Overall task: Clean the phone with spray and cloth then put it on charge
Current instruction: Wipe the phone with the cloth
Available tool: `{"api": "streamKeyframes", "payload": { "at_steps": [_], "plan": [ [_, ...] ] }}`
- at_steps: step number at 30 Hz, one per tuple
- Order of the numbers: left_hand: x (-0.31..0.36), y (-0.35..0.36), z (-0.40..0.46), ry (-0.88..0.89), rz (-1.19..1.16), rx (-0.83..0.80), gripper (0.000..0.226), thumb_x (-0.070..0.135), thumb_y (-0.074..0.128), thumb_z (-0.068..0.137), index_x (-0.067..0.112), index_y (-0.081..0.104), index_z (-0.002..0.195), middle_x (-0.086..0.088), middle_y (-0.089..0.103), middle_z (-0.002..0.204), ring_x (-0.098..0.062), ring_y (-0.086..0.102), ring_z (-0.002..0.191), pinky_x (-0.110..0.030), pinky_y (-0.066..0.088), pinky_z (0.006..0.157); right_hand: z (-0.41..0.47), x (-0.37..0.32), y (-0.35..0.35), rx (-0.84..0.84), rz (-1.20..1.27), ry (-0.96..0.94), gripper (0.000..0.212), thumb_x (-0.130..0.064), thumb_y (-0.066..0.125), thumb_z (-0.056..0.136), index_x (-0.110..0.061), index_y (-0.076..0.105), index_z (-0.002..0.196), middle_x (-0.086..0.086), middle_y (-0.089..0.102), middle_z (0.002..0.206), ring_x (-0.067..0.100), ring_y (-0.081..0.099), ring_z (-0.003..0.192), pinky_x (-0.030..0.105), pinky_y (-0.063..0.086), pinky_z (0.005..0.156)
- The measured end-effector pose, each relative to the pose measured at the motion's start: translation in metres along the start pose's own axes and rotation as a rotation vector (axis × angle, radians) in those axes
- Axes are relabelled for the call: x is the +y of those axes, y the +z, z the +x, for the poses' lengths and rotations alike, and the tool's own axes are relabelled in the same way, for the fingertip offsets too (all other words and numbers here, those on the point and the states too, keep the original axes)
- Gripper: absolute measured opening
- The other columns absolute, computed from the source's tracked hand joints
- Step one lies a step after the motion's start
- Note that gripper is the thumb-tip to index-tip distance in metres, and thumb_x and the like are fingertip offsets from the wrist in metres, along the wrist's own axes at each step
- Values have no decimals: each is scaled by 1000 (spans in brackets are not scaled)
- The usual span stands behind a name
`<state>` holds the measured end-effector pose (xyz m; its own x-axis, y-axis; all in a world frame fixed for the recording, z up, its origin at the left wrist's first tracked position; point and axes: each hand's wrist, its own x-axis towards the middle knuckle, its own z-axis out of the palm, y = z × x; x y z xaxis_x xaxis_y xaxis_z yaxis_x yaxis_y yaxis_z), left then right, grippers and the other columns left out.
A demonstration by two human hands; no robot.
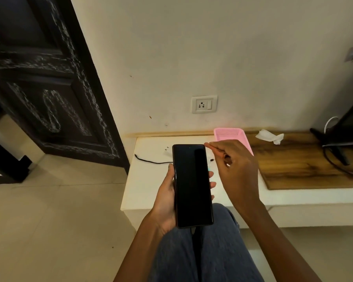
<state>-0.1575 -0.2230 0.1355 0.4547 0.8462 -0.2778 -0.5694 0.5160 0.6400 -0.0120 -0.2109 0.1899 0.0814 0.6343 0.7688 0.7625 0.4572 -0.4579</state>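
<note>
One phone (192,185) is all I am holding: it sits upright in my left hand (165,202), palm cradling its back and fingers wrapped round the edges, dark screen up, so I can look over the glass. I hold it above my lap, just in front of the white surface (149,186), not resting on anything. A dark cable seems to hang from its bottom edge, though I cannot tell for sure whether it is plugged in. My right hand (235,165) floats beside the phone's top corner, fingers loosely curled with the forefinger reaching out; whether it pinches something small I cannot tell.

By count, I see one black cable (151,161) trailing across the surface, one white charger plug (167,150) just behind the phone, and one wall socket (204,104) above, near enough for charging. One pink basket (230,136) stands at the back, partly hidden by my right hand, and one crumpled white cloth or tissue (270,136) lies on the wooden board (298,165), well apart from the phone. No spray bottle shows, so I judge the wiping is over and charging is next
</note>
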Motion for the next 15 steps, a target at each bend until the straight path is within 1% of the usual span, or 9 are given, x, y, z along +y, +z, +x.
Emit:
{"api": "streamKeyframes", "payload": {
  "at_steps": [1,2,3,5,6,9,12,14,15],
  "plan": [
    [0,2,-1,5,2,-1,67,65,32,84,19,64,121,-14,61,128,-33,59,117,-44,53,91,2,0,3,-15,0,-31,21,8,66,68,9,69,89,21,71,80,28,68,67,19,45,76],
    [1,3,-2,8,8,-4,66,65,32,84,20,66,118,-14,63,125,-33,59,115,-44,54,89,1,1,6,-41,15,-31,20,8,64,69,9,69,88,20,71,80,32,69,68,23,47,75],
    [1,4,-3,12,17,-5,65,65,31,84,21,68,115,-12,66,122,-32,62,113,-43,56,85,1,2,9,-68,47,-6,18,7,61,73,8,70,89,19,71,82,35,69,73,29,51,77],
    [2,5,-4,22,40,2,63,65,32,82,23,71,109,-10,70,113,-29,67,103,-39,58,75,-2,1,12,-114,84,32,20,-5,55,86,6,70,93,19,71,88,37,68,80,39,55,78],
    [2,5,-4,24,53,7,63,65,33,82,22,71,108,-10,72,109,-28,69,100,-37,58,72,-6,1,14,-122,45,22,25,-12,55,88,8,69,93,21,71,88,38,69,79,42,54,79],
    [2,2,-4,21,107,35,65,67,31,82,23,71,109,-8,73,104,-25,70,96,-34,57,71,-11,0,18,-124,-98,-10,27,-9,62,75,8,70,94,21,72,90,38,70,81,37,44,83],
    [0,1,-3,16,144,67,63,70,29,82,31,71,105,-5,74,104,-23,70,97,-32,57,73,-12,-2,19,-118,-111,29,25,-4,65,75,6,70,96,20,72,93,37,68,86,33,43,85],
    [-2,3,-3,25,158,81,60,72,32,79,34,72,103,-2,74,103,-20,70,97,-30,57,71,-12,-5,20,-108,-117,41,23,-1,68,76,4,70,98,18,71,95,36,67,89,30,43,85],
    [-3,4,-3,29,165,83,58,72,34,78,35,73,100,-1,74,101,-18,70,95,-28,57,69,-11,-9,22,-106,-122,41,22,-1,66,77,4,70,99,17,71,95,35,66,90,29,44,85]
  ]
}}
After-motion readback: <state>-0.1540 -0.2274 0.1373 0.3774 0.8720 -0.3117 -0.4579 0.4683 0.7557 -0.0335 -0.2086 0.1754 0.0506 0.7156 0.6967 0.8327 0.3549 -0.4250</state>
